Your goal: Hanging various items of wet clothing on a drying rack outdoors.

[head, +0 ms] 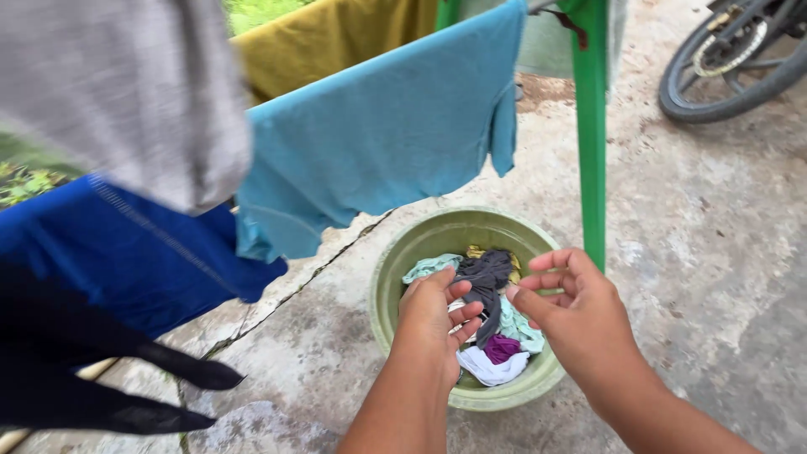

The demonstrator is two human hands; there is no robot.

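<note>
A round pale green basin [395,261] stands on the concrete ground below me, holding a heap of small wet clothes: a dark grey piece [487,273], mint green, purple and white ones. Both my hands hover just above the heap. My left hand [433,315] has its fingers curled toward the clothes, with nothing clearly in its grip. My right hand [576,307] is beside it, fingers apart and bent, holding nothing.
A light blue T-shirt [387,134], a grey garment [118,92], a dark blue one [118,252], a black one [59,361] and a mustard one [328,38] hang on a line. A green pole [593,143] stands behind the basin. A bicycle wheel [731,63] is at top right.
</note>
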